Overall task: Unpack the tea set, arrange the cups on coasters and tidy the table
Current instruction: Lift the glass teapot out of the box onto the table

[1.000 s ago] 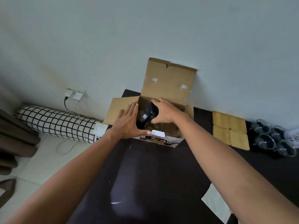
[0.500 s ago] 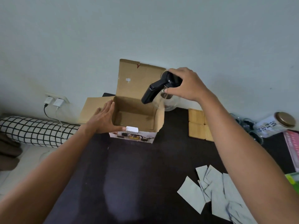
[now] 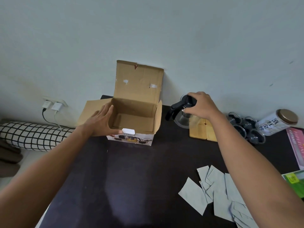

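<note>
The right hand (image 3: pixel 203 105) grips the glass teapot (image 3: pixel 184 118) by its top beside the coasters (image 3: pixel 203 132); the left hand (image 3: pixel 100 120), fingers straight, steadies the box (image 3: pixel 139 94)

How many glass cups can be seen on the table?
4 glass cups, clustered two by two at the table's right, between the wooden coasters and the tin. None looks hidden.

Right hand (image 3: pixel 201 105) holds the glass teapot (image 3: pixel 184 115) beside the open box (image 3: pixel 134 112).
</note>
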